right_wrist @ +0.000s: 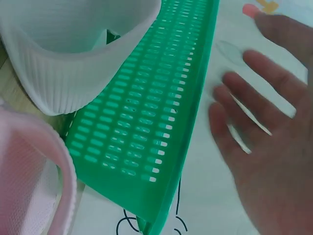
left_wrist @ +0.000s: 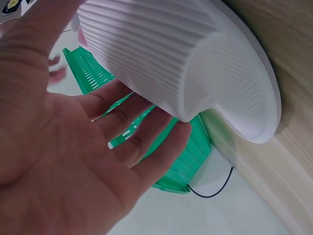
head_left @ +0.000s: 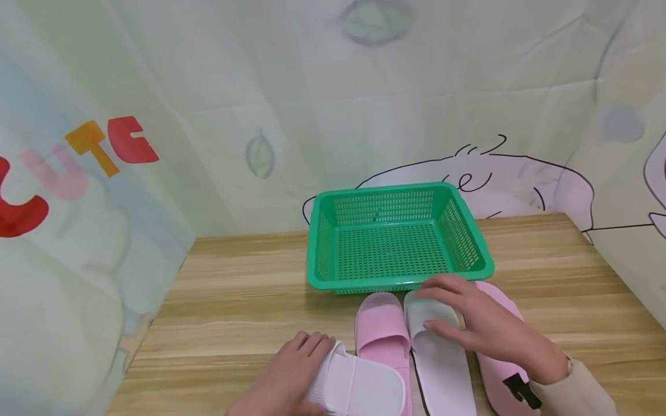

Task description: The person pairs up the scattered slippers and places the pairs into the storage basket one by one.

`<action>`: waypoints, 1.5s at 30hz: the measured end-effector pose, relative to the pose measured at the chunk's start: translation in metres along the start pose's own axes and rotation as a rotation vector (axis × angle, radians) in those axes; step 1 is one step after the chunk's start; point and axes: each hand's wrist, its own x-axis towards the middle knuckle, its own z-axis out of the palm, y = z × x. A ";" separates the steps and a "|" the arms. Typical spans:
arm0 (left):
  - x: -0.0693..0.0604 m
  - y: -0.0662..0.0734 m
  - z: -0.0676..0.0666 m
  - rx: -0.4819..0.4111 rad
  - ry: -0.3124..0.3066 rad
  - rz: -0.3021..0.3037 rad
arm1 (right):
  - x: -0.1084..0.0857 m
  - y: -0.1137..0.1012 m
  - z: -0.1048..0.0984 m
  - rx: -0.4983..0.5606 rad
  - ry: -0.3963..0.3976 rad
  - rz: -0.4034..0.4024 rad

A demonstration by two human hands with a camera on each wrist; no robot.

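My left hand (head_left: 286,375) holds a white slipper (head_left: 369,387) across its ribbed strap, fingers along the far side and thumb toward the near side. This slipper lies crosswise, partly over a pink slipper (head_left: 382,323). In the left wrist view, its ribbed strap (left_wrist: 142,49) fills the top, and some fingers pass behind its edge. My right hand (head_left: 478,318) hovers with spread, relaxed fingers above a second white slipper (head_left: 442,370). In the right wrist view, that hand (right_wrist: 269,117) is apart from the white strap (right_wrist: 58,88) and holds nothing. Another pink slipper (head_left: 499,370) lies under the right forearm.
A green mesh basket (head_left: 322,285) stands just beyond the slippers' toes, toward the back of the wooden table (head_left: 229,312). Behind and to the left hangs a printed cloth (head_left: 208,133) with coloured letters. A black tag or strap (head_left: 522,391) shows by the right cuff.
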 end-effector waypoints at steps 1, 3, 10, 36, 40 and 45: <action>0.000 0.000 0.000 -0.002 -0.001 0.000 | -0.001 0.000 0.001 0.009 -0.034 -0.010; 0.000 0.000 0.000 -0.004 -0.002 0.003 | -0.003 0.000 0.003 0.011 -0.109 -0.024; 0.000 0.002 -0.002 -0.036 -0.064 -0.023 | -0.011 0.003 0.011 -0.040 -0.272 -0.012; -0.003 0.001 0.000 -0.011 0.025 0.001 | -0.025 0.006 0.033 -0.232 -0.301 -0.019; -0.002 0.003 -0.002 -0.019 0.006 -0.022 | -0.025 0.006 0.035 -0.270 -0.308 -0.015; -0.001 0.004 -0.002 -0.019 -0.019 -0.033 | -0.026 0.006 0.038 -0.306 -0.295 -0.026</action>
